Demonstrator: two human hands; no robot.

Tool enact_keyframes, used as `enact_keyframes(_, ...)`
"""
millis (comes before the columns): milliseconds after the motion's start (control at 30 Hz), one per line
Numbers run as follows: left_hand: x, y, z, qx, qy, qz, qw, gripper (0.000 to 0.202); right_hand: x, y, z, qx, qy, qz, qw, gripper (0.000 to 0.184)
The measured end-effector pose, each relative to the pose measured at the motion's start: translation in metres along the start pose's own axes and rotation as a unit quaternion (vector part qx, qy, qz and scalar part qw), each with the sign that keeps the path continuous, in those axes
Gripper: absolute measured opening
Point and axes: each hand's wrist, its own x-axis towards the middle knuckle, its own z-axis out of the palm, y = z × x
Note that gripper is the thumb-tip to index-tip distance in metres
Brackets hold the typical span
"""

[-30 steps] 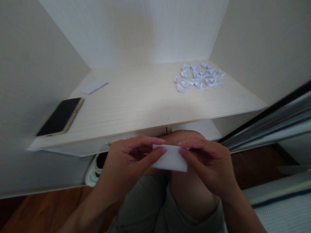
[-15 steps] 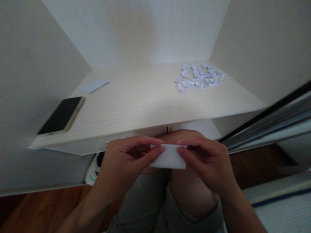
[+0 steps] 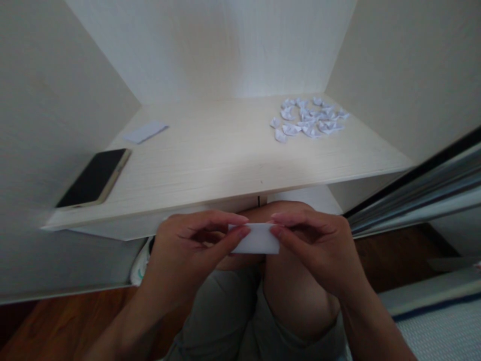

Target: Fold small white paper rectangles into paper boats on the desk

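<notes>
A small white piece of paper (image 3: 258, 240) is held above my lap, just in front of the shelf's edge. My left hand (image 3: 197, 245) pinches its upper left corner between thumb and fingers. At the upper right corner my right hand (image 3: 313, 244) grips it the same way. The paper's top edge is straight and its face tilts towards me; whether it is folded double I cannot tell. On the shelf at the back right lie several small folded white paper pieces (image 3: 310, 120), shaped like little boats.
A pale wooden shelf (image 3: 203, 155) spans the view between two side walls. On its left lie a dark-screened phone (image 3: 93, 178) and a stack of white paper slips (image 3: 146, 132). A white shoe (image 3: 139, 265) stands on the wooden floor below.
The paper has moved slightly left and looks shorter from top to bottom. Both hands still pinch its upper corners, the right one a little further left.
</notes>
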Motion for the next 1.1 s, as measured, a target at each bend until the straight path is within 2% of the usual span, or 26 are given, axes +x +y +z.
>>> enact_keyframes(133, 0.000, 0.005, -0.006, 0.036, -0.016, 0.057, 0.998, 0.012, 0.006, -0.011, 0.002, -0.064, -0.065, -0.035, 0.995, 0.011)
enact_keyframes(233, 0.001, 0.007, -0.010, 0.050, -0.060, 0.082, 0.993, 0.013, 0.010, -0.017, 0.005, -0.112, -0.132, -0.059, 0.983, 0.012)
enact_keyframes(400, 0.019, 0.011, -0.021, 0.098, -0.142, 0.133, 0.976, 0.012, 0.024, -0.024, 0.007, -0.204, -0.198, -0.029, 0.958, 0.010)
enact_keyframes(467, 0.034, 0.016, -0.027, 0.109, -0.138, 0.142, 0.974, 0.014, 0.035, -0.026, 0.007, -0.218, -0.196, -0.019, 0.956, 0.012)
enact_keyframes(533, 0.053, 0.020, -0.031, 0.105, -0.109, 0.130, 0.980, 0.017, 0.051, -0.027, 0.007, -0.199, -0.171, -0.030, 0.965, 0.013)
enact_keyframes(600, 0.074, 0.019, -0.031, 0.049, -0.078, 0.120, 0.989, 0.024, 0.069, -0.022, 0.010, -0.154, -0.134, -0.055, 0.977, 0.014)
enact_keyframes(667, 0.094, 0.013, -0.027, -0.052, -0.066, 0.075, 0.994, 0.031, 0.087, -0.012, 0.014, -0.095, -0.082, -0.053, 0.991, 0.013)
enact_keyframes(733, 0.111, 0.000, -0.021, -0.139, -0.082, 0.045, 0.986, 0.039, 0.102, 0.001, 0.019, -0.026, -0.042, -0.033, 0.998, 0.012)
enact_keyframes(800, 0.126, -0.015, -0.015, -0.171, -0.081, 0.029, 0.981, 0.042, 0.115, 0.015, 0.025, -0.007, -0.029, -0.030, 0.999, 0.014)
enact_keyframes(933, 0.151, -0.035, -0.014, -0.145, -0.082, 0.048, 0.985, 0.034, 0.139, 0.034, 0.032, -0.036, -0.065, -0.048, 0.996, 0.018)
enact_keyframes(1100, 0.192, -0.039, -0.034, -0.104, -0.114, 0.078, 0.985, 0.034, 0.186, 0.040, 0.037, -0.090, -0.140, -0.074, 0.983, 0.027)
